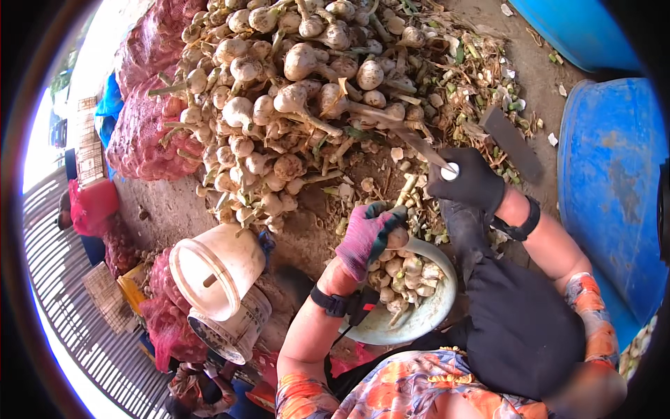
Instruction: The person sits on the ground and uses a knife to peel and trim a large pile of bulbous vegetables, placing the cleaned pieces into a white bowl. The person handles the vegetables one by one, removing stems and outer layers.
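Note:
My left hand (370,238), in a pink and dark green glove, grips a garlic bulb (398,238) by its stem side, above a pale round basin (442,309). Trimmed garlic bulbs (405,275) lie in that basin, between my legs. In a black glove, my right hand (467,178) is closed around a knife (421,146), whose blade points up and left, away from the bulb. A white round spot shows at the fist; whether it belongs to the knife cannot be told. Ahead of both hands rises a large heap of garlic (272,110) with stems attached.
Cut stems and husks (466,99) litter the ground, with a flat dark bar (512,144) among them. Blue plastic barrels (610,194) stand at right. Pink mesh sacks (154,131) and white buckets (217,269) are at left. Another person (201,390) sits at lower left.

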Tool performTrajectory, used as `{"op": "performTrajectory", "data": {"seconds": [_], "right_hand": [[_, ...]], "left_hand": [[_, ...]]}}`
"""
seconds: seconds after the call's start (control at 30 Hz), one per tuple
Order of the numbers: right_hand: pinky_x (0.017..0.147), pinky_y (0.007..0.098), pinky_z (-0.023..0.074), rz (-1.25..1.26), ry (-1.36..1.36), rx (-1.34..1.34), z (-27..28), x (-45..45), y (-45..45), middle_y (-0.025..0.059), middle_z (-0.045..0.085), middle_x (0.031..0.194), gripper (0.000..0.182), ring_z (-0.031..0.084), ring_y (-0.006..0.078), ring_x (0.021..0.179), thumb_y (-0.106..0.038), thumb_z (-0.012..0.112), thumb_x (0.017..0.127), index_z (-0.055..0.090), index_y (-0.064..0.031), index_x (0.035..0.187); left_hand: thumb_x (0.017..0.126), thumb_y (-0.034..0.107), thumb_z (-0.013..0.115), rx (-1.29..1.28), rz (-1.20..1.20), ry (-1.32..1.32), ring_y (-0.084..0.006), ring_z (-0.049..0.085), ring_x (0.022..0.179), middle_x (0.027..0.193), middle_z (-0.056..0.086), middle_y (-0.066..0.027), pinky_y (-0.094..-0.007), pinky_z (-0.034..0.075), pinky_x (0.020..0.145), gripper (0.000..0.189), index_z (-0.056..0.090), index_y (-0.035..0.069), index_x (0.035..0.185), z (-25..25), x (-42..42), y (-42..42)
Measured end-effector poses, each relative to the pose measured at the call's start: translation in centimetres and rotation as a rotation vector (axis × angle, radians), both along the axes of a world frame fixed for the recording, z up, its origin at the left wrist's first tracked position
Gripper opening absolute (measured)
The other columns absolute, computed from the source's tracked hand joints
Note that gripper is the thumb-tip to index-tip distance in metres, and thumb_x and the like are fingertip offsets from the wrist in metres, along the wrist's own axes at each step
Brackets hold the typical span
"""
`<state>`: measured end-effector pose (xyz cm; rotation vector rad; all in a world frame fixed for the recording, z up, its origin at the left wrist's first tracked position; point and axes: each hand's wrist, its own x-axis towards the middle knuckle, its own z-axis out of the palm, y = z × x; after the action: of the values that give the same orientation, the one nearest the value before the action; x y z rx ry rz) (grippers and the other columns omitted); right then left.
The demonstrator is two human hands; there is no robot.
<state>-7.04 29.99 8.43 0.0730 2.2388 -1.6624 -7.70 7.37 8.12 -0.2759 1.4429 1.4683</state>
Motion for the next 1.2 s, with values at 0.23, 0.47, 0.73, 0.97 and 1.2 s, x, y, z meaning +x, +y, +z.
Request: {"op": "performTrajectory", "data": {"seconds": [0.23,0.47,0.73,0.97,1.2], "right_hand": [[0.061,0.0335,0.0482,0.498,-0.26,0.431,-6.4,4.7,-0.5,0.0137,0.061,0.066,0.029,0.061,0.0246,0.062,-0.027,0.065,0.059,0.064,-0.0031,0.074],[0.06,0.0341,0.0489,0.323,-0.423,0.255,-6.4,4.1,0.3,0.0163,0.061,0.064,0.032,0.061,0.0266,0.06,-0.026,0.067,0.057,0.063,0.0001,0.076],[0.059,0.0311,0.047,0.129,-0.359,0.107,-5.3,2.7,0.0,0.0135,0.061,0.064,0.036,0.059,0.0179,0.059,-0.024,0.07,0.057,0.061,0.0035,0.078],[0.06,0.0279,0.0462,0.005,-0.405,0.031,-3.5,2.8,0.3,0.0083,0.06,0.065,0.031,0.056,0.0121,0.061,-0.019,0.071,0.061,0.061,0.0021,0.081],[0.046,0.0229,0.0439,-0.179,-0.406,-0.418,-0.3,0.5,-2.8,0.003,0.06,0.063,0.019,0.054,0.0085,0.051,-0.01,0.072,0.068,0.06,-0.0007,0.079]], "left_hand": [[0.083,0.012,0.06,0.062,0.186,0.077,-0.0059,0.053,0.061,0.071,0.059,-0.0009,-0.0205,0.043,0.054,0.016,0.061,-0.002,0.091,2.5,-0.5,0.1],[0.061,0.022,0.08,-0.517,-0.358,1.095,-0.024,0.055,0.095,0.104,0.056,-0.0126,-0.035,0.048,0.077,0.056,0.055,0.006,0.109,0.8,-2.6,-7.0],[0.079,0.025,0.052,-1.373,-0.769,0.832,-0.0362,0.055,0.094,0.118,0.044,-0.0238,-0.042,0.047,0.075,0.051,0.037,0.01,0.126,-4.9,-10.3,-7.1],[0.061,0.018,0.078,-0.638,-0.366,0.926,-0.026,0.059,0.084,0.102,0.056,-0.0146,-0.0371,0.051,0.075,0.057,0.051,0.005,0.11,-3.9,-5.6,-5.4],[0.056,0.001,0.081,0.004,-0.08,0.475,-0.0141,0.056,0.091,0.101,0.057,-0.0052,-0.0264,0.047,0.082,0.069,0.047,-0.001,0.116,-0.9,-1.1,0.0]]}}
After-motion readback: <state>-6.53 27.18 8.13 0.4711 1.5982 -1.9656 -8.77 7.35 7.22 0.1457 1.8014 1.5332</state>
